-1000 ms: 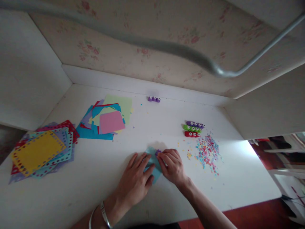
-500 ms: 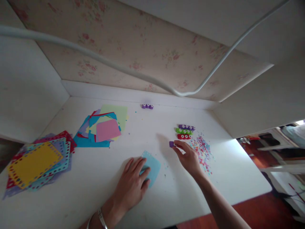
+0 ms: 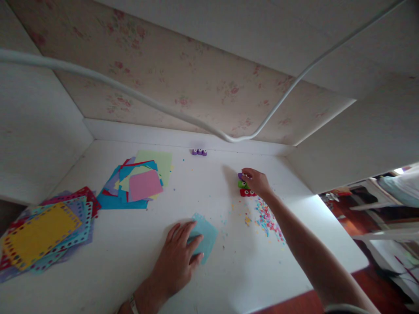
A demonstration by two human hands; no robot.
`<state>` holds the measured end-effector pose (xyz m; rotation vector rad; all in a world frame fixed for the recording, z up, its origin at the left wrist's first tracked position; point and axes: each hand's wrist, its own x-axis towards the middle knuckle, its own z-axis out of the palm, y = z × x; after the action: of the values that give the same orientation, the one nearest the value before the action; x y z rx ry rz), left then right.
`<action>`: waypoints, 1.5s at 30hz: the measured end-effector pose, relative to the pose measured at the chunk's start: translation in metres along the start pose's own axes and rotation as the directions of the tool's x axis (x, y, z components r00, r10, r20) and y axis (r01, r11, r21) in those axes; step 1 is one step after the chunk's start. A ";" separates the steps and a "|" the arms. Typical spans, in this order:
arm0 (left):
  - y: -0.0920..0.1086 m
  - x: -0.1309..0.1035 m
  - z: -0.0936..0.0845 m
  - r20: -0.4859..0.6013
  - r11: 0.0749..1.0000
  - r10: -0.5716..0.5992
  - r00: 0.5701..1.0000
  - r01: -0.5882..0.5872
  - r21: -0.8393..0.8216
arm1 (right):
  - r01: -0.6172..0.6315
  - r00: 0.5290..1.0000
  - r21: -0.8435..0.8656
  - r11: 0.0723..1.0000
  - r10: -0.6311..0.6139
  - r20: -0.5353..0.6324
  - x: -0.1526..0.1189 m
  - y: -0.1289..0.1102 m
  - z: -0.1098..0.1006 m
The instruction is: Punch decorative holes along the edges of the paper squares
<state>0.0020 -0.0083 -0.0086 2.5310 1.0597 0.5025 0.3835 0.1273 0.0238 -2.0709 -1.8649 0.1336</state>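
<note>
My left hand (image 3: 178, 250) lies flat with its fingers spread on a light blue sheet of paper (image 3: 207, 233), pinning it to the white table. Small holes show along the sheet's far edge. Over at the right, my right hand (image 3: 257, 181) pinches at the row of small purple craft punches (image 3: 240, 175). Its fingers cover most of that row, so I cannot tell whether the punch in them rests on the table. Just nearer stand green craft punches (image 3: 242, 184) and red craft punches (image 3: 247, 192), partly behind the hand.
Colourful paper confetti (image 3: 268, 220) is scattered beside my right forearm. Several purple punches (image 3: 199, 152) stand by the back wall. Plain coloured paper (image 3: 145, 185) is piled at the left, with hole-edged sheets (image 3: 42, 235) nearer. A white cable (image 3: 176, 114) hangs across the wall.
My right hand has moved away from me with a purple punch, from beside the blue sheet to the punch rows. The left hand stays on the sheet. The view has shifted slightly.
</note>
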 end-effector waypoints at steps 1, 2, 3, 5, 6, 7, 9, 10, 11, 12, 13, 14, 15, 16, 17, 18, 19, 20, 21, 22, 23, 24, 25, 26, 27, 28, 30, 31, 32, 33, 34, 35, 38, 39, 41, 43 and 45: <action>0.000 0.000 0.000 -0.009 1.000 -0.010 1.000 0.010 -0.006 | 0.010 1.000 -0.019 1.000 -0.009 0.023 0.002 -0.002 0.004; 0.000 -0.001 0.001 -0.019 1.000 -0.020 1.000 0.020 -0.012 | 0.015 0.999 -0.038 0.999 -0.013 0.044 0.003 -0.003 0.007; 0.000 -0.001 0.002 -0.030 0.999 -0.033 0.999 0.032 -0.019 | 0.016 0.998 -0.057 0.998 -0.012 0.060 0.004 -0.004 0.010; -0.001 -0.002 0.003 -0.060 0.997 -0.064 0.996 0.061 -0.037 | 0.009 0.997 -0.094 0.996 -0.002 0.081 0.006 -0.005 0.011; -0.001 -0.002 0.004 -0.077 0.996 -0.084 0.993 0.081 -0.046 | 0.005 0.996 -0.110 0.994 0.005 0.085 0.007 -0.007 0.011; -0.001 -0.002 0.004 -0.091 0.993 -0.108 0.990 0.103 -0.053 | 0.001 0.996 -0.124 0.992 0.010 0.087 0.008 -0.008 0.010; -0.002 -0.003 0.006 -0.107 0.987 -0.150 0.983 0.144 -0.064 | 0.001 0.996 -0.142 0.990 0.011 0.085 0.010 -0.014 0.008; -0.003 -0.003 0.006 -0.109 0.984 -0.169 0.980 0.162 -0.070 | 0.007 0.996 -0.144 0.990 0.005 0.085 0.011 -0.019 0.008; -0.004 -0.002 0.007 -0.107 0.981 -0.185 0.977 0.177 -0.079 | 0.018 0.996 -0.142 0.990 -0.005 0.088 0.013 -0.024 0.010; -0.004 -0.002 0.008 -0.104 0.977 -0.199 0.974 0.190 -0.091 | 0.034 0.995 -0.134 0.990 -0.021 0.097 0.016 -0.031 0.012; -0.005 -0.002 0.008 -0.101 0.973 -0.215 0.971 0.204 -0.106 | 0.054 0.993 -0.123 0.991 -0.041 0.110 0.019 -0.039 0.016; -0.006 -0.002 0.008 -0.098 0.968 -0.229 0.968 0.217 -0.123 | 0.075 0.990 -0.107 0.991 -0.062 0.125 0.024 -0.047 0.022; -0.007 -0.002 0.008 -0.093 0.963 -0.243 0.965 0.229 -0.140 | 0.096 0.987 -0.090 0.991 -0.083 0.140 0.029 -0.056 0.028; -0.008 -0.002 0.008 -0.089 0.958 -0.255 0.963 0.240 -0.155 | 0.115 0.983 -0.072 0.991 -0.103 0.153 0.035 -0.065 0.036; -0.009 -0.002 0.008 -0.085 0.954 -0.263 0.961 0.247 -0.168 | 0.130 0.979 -0.054 0.990 -0.120 0.163 0.043 -0.074 0.044; -0.010 -0.002 0.007 -0.081 0.951 -0.269 0.960 0.251 -0.180 | 0.141 0.977 -0.039 0.989 -0.133 0.168 0.050 -0.083 0.052; -0.010 -0.003 0.006 -0.079 0.949 -0.272 0.959 0.253 -0.190 | 0.150 0.975 -0.026 0.988 -0.144 0.171 0.058 -0.092 0.059; -0.011 -0.003 0.006 -0.079 0.947 -0.271 0.959 0.251 -0.201 | 0.158 0.973 -0.015 0.987 -0.153 0.172 0.066 -0.100 0.067; -0.011 -0.003 0.005 -0.084 0.946 -0.267 0.960 0.244 -0.213 | 0.165 0.972 -0.007 0.986 -0.161 0.174 0.074 -0.107 0.073; -0.010 -0.003 0.004 -0.093 0.946 -0.261 0.961 0.234 -0.225 | 0.174 0.969 0.001 0.985 -0.171 0.177 0.081 -0.114 0.079; -0.010 -0.003 0.004 -0.106 0.945 -0.253 0.962 0.223 -0.238 | 0.183 0.966 0.007 0.983 -0.182 0.183 0.087 -0.119 0.084; -0.010 -0.003 0.004 -0.123 0.945 -0.247 0.961 0.211 -0.248 | 0.194 0.962 0.013 0.981 -0.193 0.191 0.092 -0.123 0.087; -0.010 -0.003 0.004 -0.141 0.946 -0.239 0.961 0.198 -0.256 | 0.203 0.959 0.017 0.979 -0.202 0.198 0.096 -0.127 0.089; -0.010 -0.003 0.004 -0.160 0.948 -0.231 0.960 0.185 -0.259 | 0.209 0.957 0.020 0.978 -0.208 0.203 0.099 -0.129 0.091; -0.010 -0.003 0.005 -0.178 0.950 -0.224 0.958 0.174 -0.258 | 0.210 0.957 0.021 0.978 -0.210 0.203 0.101 -0.131 0.091; -0.011 -0.003 0.005 -0.194 0.953 -0.218 0.956 0.166 -0.254 | 0.206 0.959 0.020 0.978 -0.206 0.196 0.103 -0.131 0.091; -0.011 -0.003 0.006 -0.218 0.958 -0.209 0.953 0.154 -0.243 | 0.198 0.964 0.018 0.980 -0.198 0.175 0.105 -0.132 0.090; -0.011 -0.003 0.007 -0.221 0.959 -0.208 0.953 0.154 -0.238 | 0.199 0.965 0.020 0.980 -0.200 0.168 0.107 -0.131 0.089; -0.012 -0.003 0.007 -0.220 0.959 -0.211 0.952 0.158 -0.234 | 0.206 0.964 0.025 0.978 -0.207 0.166 0.108 -0.131 0.089; -0.013 -0.003 0.008 -0.214 0.959 -0.215 0.953 0.164 -0.232 | 0.216 0.961 0.033 0.976 -0.219 0.170 0.110 -0.130 0.088; -0.013 -0.003 0.008 -0.201 0.958 -0.218 0.955 0.170 -0.231 | 0.227 0.956 0.044 0.973 -0.232 0.178 0.112 -0.129 0.088; -0.014 -0.003 0.007 -0.186 0.957 -0.222 0.957 0.177 -0.232 | 0.235 0.952 0.058 0.970 -0.242 0.188 0.114 -0.129 0.088; -0.017 -0.002 0.006 -0.153 0.951 -0.236 0.960 0.196 -0.238 | 0.220 0.952 0.101 0.970 -0.236 0.193 0.117 -0.126 0.087; -0.017 -0.002 0.006 -0.148 0.949 -0.244 0.958 0.205 -0.240 | 0.207 0.956 0.117 0.971 -0.226 0.186 0.117 -0.124 0.086; -0.018 -0.001 0.005 -0.137 0.939 -0.267 0.954 0.225 -0.260 | 0.175 0.966 0.154 0.972 -0.200 0.166 0.113 -0.120 0.083; -0.018 -0.001 0.004 -0.110 0.921 -0.277 0.954 0.232 -0.314 | 0.142 0.974 0.201 0.969 -0.173 0.145 0.104 -0.114 0.077; -0.017 -0.001 0.003 -0.081 0.898 -0.263 0.961 0.214 -0.385 | 0.107 0.983 0.262 0.959 -0.142 0.120 0.088 -0.108 0.070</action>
<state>-0.0077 0.0021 -0.0187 2.0263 1.1753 0.7306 0.2719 0.2348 0.0074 -1.8062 -1.9368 0.4697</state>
